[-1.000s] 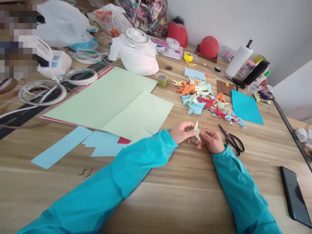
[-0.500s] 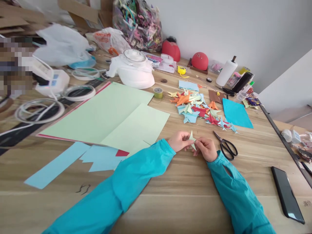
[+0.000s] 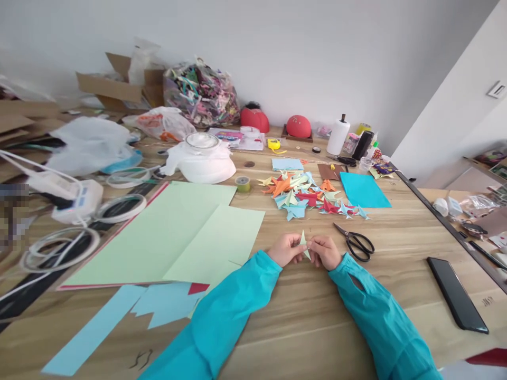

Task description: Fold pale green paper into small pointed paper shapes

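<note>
Between my two hands is a small pale green folded paper piece (image 3: 303,244) with a pointed tip standing up. My left hand (image 3: 285,250) pinches it from the left, thumb on top. From the right, my right hand (image 3: 325,250) grips its other edge with thumb and fingers together. Part of the piece is covered by my fingers. Just right of my right hand lie scissors (image 3: 358,244) with black handles. Beyond my hands sits a pile of folded paper shapes (image 3: 307,196) in orange, red, pale blue and pale green.
Large pale green sheets (image 3: 158,237) lie to the left, with pale blue paper strips (image 3: 93,330) in front. A thread spool (image 3: 243,184), a turquoise sheet (image 3: 365,190) and a phone (image 3: 457,294) rest on the table. White cables (image 3: 59,253) coil at far left.
The camera view has tilted up, so the table things appear lower at the back. Both hands stay on the pale green piece, its tip slightly turned and the hands closer together.
</note>
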A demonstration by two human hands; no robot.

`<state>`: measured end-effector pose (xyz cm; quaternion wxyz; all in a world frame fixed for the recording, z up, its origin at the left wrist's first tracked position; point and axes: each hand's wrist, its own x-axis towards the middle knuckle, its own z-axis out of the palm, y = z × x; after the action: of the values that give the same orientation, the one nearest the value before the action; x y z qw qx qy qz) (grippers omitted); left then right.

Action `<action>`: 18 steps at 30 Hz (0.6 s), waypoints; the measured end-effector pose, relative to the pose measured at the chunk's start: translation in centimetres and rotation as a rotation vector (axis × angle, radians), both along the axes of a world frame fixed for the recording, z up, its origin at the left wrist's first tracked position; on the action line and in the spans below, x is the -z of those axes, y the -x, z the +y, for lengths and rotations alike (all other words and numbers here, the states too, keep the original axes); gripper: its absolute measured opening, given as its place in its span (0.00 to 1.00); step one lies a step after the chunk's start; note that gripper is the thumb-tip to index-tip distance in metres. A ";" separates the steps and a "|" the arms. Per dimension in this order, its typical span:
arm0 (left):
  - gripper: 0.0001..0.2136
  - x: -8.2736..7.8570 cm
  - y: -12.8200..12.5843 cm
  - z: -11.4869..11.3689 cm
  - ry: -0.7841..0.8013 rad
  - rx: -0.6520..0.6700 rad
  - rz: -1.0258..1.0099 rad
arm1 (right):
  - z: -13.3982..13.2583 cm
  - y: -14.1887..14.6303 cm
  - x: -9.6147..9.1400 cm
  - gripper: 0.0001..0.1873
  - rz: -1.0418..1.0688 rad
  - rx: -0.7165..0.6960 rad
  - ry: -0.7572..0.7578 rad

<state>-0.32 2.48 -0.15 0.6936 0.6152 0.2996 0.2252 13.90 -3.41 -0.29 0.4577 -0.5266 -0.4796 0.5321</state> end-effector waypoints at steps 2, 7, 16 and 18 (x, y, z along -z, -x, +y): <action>0.17 -0.3 0.0 0.1 0.018 0.002 -0.009 | 0.1 0.0 -0.1 0.20 0.034 0.037 0.005; 0.17 -1.2 -0.3 -0.3 0.012 -0.102 0.021 | 0.4 0.0 -0.2 0.21 0.059 0.091 -0.053; 0.17 -0.3 -1.9 -1.8 0.073 -0.500 -0.083 | 0.4 -0.2 0.2 0.22 0.048 0.160 -0.114; 0.17 0.0 -1.6 -1.8 0.069 -0.514 -0.125 | 0.4 -0.1 0.3 0.22 0.064 0.136 -0.106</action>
<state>1.32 0.73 -0.12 0.6514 0.4799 0.4099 0.4211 13.99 -2.96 -0.61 0.5348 -0.5159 -0.4555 0.4903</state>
